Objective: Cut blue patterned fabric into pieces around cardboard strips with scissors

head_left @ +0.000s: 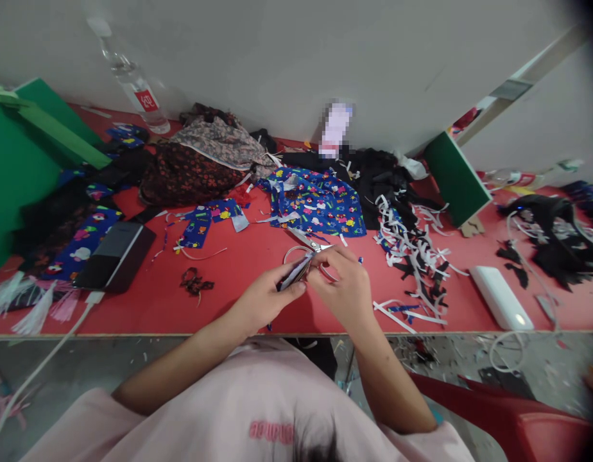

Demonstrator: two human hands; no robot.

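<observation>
My left hand [265, 297] and my right hand [343, 287] meet just above the near edge of the red table [239, 269]. The left hand pinches a small folded strip of fabric [294, 274] between thumb and fingers. The right hand pinches the same strip from the other side. A pair of scissors [312, 246] lies on the table just beyond my fingers, blades pointing left and away. Behind it spreads a blue patterned cloth [316, 202].
A black phone [116, 255] on a white cable lies left, a white power bank [501, 297] right. White and black strip offcuts [412, 250] pile to the right. Floral fabrics [200, 160], green boards [31, 147] and a water bottle [133, 80] stand along the wall.
</observation>
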